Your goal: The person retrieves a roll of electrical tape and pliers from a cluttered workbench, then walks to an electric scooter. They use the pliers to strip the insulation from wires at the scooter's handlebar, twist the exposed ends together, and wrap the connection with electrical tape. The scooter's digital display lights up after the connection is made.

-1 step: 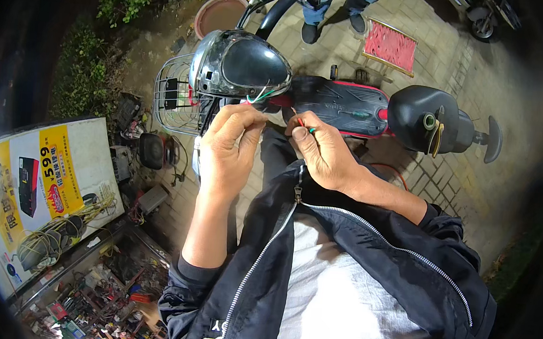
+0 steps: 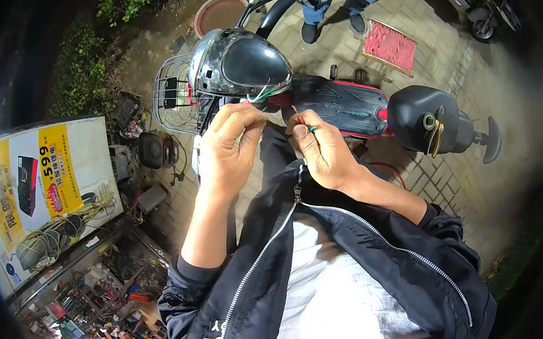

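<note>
An electric scooter stands in front of me, with green and white wires (image 2: 263,95) coming out below its dark, glossy dashboard housing (image 2: 256,64). Just under that housing, my left hand (image 2: 230,139) is closed, thumb and forefinger pinched together. What lies between its fingertips, if anything, is too small to make out. My right hand (image 2: 326,151) is also closed, a short distance to the right. Its thumb and bent fingers grip thin red and green wires (image 2: 312,129), whose far ends are hidden by the hand.
The scooter's black footboard (image 2: 340,105) carries a green-handled tool; its seat (image 2: 422,117) is at right. A wire basket (image 2: 176,95) sits at left. A cluttered tool tray (image 2: 102,296) and poster-covered box (image 2: 103,156) lie lower left. Another person's legs (image 2: 322,11) stand beyond, beside a red-topped stool (image 2: 391,47).
</note>
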The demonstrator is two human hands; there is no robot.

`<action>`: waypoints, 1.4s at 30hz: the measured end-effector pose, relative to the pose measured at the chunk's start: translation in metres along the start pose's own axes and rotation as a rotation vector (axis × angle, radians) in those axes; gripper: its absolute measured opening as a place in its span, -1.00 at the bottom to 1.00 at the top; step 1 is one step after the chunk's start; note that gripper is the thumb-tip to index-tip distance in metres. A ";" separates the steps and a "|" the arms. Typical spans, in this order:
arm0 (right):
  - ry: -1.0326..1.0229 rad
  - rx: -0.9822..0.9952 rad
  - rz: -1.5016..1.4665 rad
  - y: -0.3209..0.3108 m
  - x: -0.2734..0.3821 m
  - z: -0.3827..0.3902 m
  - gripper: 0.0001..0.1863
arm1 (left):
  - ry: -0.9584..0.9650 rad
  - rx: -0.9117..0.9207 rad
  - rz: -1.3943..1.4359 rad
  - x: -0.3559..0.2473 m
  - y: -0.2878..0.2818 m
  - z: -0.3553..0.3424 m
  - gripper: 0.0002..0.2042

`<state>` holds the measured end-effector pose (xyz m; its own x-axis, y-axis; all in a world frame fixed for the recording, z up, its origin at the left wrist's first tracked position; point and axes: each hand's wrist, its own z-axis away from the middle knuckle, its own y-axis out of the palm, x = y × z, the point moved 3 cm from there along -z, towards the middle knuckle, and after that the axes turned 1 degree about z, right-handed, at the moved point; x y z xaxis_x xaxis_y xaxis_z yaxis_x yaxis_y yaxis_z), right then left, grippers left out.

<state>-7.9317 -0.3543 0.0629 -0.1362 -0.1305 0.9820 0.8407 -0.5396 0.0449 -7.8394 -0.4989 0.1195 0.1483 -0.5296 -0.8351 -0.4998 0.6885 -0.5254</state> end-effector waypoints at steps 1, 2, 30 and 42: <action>-0.045 -0.044 -0.016 0.000 0.003 -0.001 -0.75 | -0.019 0.007 0.033 0.000 0.000 0.001 -0.88; -0.023 -0.067 -0.022 0.000 0.005 -0.003 -0.74 | -0.019 0.011 0.024 0.000 0.000 0.000 -0.87; -0.265 -0.020 0.054 0.012 0.005 -0.021 -0.83 | -0.047 0.015 -0.077 0.001 0.003 0.002 -0.76; -0.401 -0.096 0.314 0.007 0.012 -0.018 -0.75 | -0.048 0.027 -0.043 -0.004 0.006 0.001 -0.80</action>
<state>-7.9369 -0.3744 0.0715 0.3422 0.0204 0.9394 0.7546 -0.6017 -0.2618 -7.8421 -0.4925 0.1200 0.2107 -0.5352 -0.8180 -0.4690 0.6789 -0.5650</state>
